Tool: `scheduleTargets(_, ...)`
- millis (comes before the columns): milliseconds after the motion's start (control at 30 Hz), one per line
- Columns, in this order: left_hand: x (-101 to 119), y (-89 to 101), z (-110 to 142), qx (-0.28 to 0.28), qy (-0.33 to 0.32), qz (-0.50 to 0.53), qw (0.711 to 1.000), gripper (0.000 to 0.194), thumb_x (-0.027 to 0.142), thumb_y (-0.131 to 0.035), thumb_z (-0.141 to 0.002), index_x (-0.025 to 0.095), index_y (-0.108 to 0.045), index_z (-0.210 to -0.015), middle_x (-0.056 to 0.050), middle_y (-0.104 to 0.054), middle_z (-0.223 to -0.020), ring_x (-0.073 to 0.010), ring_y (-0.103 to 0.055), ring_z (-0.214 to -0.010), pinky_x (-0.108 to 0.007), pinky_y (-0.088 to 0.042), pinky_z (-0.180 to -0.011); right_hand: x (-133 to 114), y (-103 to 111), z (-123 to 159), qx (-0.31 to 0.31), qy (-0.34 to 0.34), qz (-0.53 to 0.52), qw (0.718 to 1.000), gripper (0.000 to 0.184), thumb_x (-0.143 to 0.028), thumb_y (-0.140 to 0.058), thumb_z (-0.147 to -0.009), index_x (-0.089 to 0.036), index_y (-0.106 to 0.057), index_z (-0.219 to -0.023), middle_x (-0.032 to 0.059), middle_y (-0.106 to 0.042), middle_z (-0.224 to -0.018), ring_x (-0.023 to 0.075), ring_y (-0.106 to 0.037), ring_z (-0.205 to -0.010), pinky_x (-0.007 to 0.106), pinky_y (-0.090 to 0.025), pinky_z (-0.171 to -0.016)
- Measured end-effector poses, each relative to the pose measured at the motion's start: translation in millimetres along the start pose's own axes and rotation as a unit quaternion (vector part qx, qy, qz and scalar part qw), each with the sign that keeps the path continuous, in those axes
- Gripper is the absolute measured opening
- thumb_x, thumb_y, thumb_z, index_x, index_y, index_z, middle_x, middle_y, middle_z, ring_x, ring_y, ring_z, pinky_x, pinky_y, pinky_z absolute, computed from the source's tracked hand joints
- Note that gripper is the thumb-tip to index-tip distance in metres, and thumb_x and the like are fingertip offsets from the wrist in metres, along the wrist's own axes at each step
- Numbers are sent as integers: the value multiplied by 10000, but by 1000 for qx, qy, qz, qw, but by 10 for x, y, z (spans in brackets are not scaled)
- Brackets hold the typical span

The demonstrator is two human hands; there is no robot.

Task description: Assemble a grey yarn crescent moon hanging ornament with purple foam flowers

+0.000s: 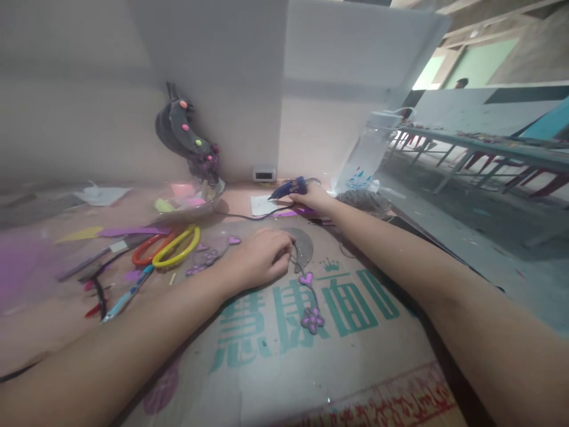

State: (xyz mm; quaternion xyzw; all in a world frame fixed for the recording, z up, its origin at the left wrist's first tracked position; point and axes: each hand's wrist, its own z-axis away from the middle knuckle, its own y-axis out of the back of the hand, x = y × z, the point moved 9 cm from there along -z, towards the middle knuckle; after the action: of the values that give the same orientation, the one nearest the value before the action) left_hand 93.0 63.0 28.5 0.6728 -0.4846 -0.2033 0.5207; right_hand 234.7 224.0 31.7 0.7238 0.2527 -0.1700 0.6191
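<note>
Around the grey crescent [306, 244] on printed cardboard [275, 382]: left hand [267, 256] at its edge, fingers curled, grip unclear; right hand [313, 198] beyond, fingers clamped on blue glue gun [288, 188]; below, one heart-and-flower strand [306, 279], seemingly joined; leftward, flowers [211, 256] and hearts [234, 240], seemingly unattached.

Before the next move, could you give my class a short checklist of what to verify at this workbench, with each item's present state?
1. Right hand at the blue glue gun: ok, it is touching it; how firm the grip is, cannot tell.
2. Nozzle over the white card: ok, it appears so.
3. Glue gun hot: cannot tell.
4. Left hand at the grey crescent: ok, its fingers are at the near edge.
5. Purple-and-grey flower uncovered by the hands: ok.
6. Blue pen well away from the left forearm: not ok, it lies close beside it.
</note>
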Motion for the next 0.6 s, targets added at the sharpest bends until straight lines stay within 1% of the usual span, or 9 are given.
scheduleTargets(67, -12, -8, 2, 0, 2, 5, 1000, 116, 144, -498, -831, 209, -591, -852, -83, -697, -1044, -245, -640, -1037, -408, -494, -936, -4, 46, 72, -5, 10, 12, 1000, 373, -415, -683, -808, -113, -666, -1025, 127, -726, -953, 226, -656, -823, 326, -503, -779)
scheduleTargets(133, -31, -25, 10, -2, 6, 12, 1000, 125, 146, -489, -840, 207, -596, -865, -83, -694, -1040, -242, -642, -1024, -399, -502, -922, 7, 114, 224, -10, 18, 26, 999, 375, -407, -654, -831, -122, -656, -1075, 130, -720, -1028, 246, -660, -897, 343, -496, -836)
scheduleTargets(233, -92, -29, 25, 8, 25, 25, 999, 182, 146, -472, -851, 199, -602, -966, -86, -690, -1053, -236, -644, -1003, -387, -519, -888, 10, 262, 617, 9, 38, 47, 998, 474, -395, -615, -859, -130, -576, -1250, 161, -644, -1238, 302, -606, -1114, 401, -455, -958)
scheduleTargets(300, -129, -22, 33, 17, 35, 31, 999, 276, 133, -461, -852, 190, -588, -1091, -89, -688, -1080, -231, -646, -998, -378, -525, -873, -132, 414, 981, 56, 113, 57, 990, 494, -353, -575, -888, -174, -505, -1343, 142, -574, -1348, 284, -548, -1223, 412, -425, -1027)
scheduleTargets(333, -134, -17, 35, 20, 35, 32, 999, 319, 125, -457, -851, 188, -579, -1139, -88, -688, -1092, -229, -647, -998, -376, -524, -873, -245, 438, 1182, 56, 168, 70, 982, 463, -328, -554, -902, -179, -507, -1338, 141, -557, -1360, 275, -522, -1254, 417, -409, -1052)
scheduleTargets(367, -127, -17, 35, 18, 28, 33, 999, 345, 119, -456, -852, 189, -577, -1167, -86, -690, -1106, -228, -646, -1004, -377, -520, -882, -353, 455, 1383, 55, 215, 89, 971, 391, -295, -544, -905, -175, -552, -1277, 144, -584, -1312, 271, -529, -1236, 424, -409, -1054)
scheduleTargets(433, -85, -18, 34, 10, 6, 34, 999, 342, 112, -456, -854, 190, -606, -1152, -78, -689, -1142, -226, -635, -1046, -381, -500, -930, -544, 453, 1747, 49, 290, 125, 947, 248, -254, -521, -915, -170, -626, -1124, 143, -641, -1162, 265, -568, -1143, 433, -449, -1001)
scheduleTargets(500, -44, -14, 37, 2, -11, 39, 999, 318, 96, -465, -840, 185, -647, -1084, -69, -682, -1171, -217, -617, -1090, -373, -472, -985, -705, 378, 2046, 23, 359, 141, 923, 207, -218, -494, -928, -162, -644, -1059, 136, -655, -1068, 248, -594, -1043, 408, -499, -905)
scheduleTargets(600, -33, -16, 38, -11, -12, 45, 999, 339, 55, -485, -790, 176, -684, -1036, -66, -674, -1173, -200, -600, -1110, -342, -450, -1015, -853, 245, 2351, 9, 446, 129, 886, 189, -178, -508, -928, -145, -650, -1049, 124, -670, -988, 219, -601, -919, 378, -519, -808)
